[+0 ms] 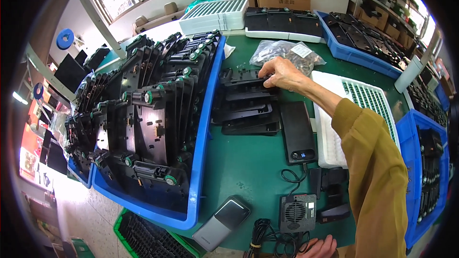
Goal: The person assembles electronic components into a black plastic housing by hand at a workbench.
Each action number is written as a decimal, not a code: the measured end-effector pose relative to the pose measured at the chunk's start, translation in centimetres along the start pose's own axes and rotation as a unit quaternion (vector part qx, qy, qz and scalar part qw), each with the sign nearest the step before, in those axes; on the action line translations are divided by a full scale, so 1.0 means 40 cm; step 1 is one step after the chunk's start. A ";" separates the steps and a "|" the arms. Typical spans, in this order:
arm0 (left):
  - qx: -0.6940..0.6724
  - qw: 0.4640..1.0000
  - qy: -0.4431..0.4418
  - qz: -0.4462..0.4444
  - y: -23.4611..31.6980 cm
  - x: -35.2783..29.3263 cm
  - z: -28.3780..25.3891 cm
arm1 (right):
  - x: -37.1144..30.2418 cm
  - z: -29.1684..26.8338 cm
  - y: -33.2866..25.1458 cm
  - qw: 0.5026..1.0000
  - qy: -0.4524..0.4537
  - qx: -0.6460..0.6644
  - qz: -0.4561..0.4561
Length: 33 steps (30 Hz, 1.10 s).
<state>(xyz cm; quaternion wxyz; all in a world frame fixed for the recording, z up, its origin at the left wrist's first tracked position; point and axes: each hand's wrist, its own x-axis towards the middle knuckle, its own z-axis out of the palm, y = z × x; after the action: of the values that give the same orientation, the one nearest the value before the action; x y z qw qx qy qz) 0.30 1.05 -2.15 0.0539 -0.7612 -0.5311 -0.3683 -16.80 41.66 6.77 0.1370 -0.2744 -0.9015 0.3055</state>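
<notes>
Our right hand (286, 75) reaches to the far end of the black plastic parts (246, 111), which lie overlapping on the green table (229, 177), right of the large blue crate (197, 167). Its thumb and fingers are bent and slightly parted at the farthest part; we cannot tell whether they grip it. Our left hand (319, 248) lies at the near edge beside black cables (267, 239), its grip unclear to us.
</notes>
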 end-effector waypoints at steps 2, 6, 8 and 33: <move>-0.001 1.000 0.001 -0.006 -0.005 -0.001 -0.003 | -0.007 -0.001 -0.006 1.000 0.013 0.015 -0.004; 0.036 0.999 -0.008 0.031 -0.010 -0.012 0.001 | -0.012 0.003 0.001 0.996 0.050 0.068 0.029; 0.041 0.999 -0.014 0.028 -0.008 -0.011 -0.001 | -0.001 0.001 0.015 0.991 0.050 0.111 0.058; -0.045 0.996 -0.064 -0.051 0.034 -0.028 0.009 | 0.107 0.055 0.025 0.958 0.124 0.081 0.245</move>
<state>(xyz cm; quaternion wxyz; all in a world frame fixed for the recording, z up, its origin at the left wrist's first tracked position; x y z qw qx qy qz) 1.44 -0.24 -2.68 -0.0334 -0.7567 -0.5547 -0.3444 -20.78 43.73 4.77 0.1909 -0.5106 -0.7547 0.3650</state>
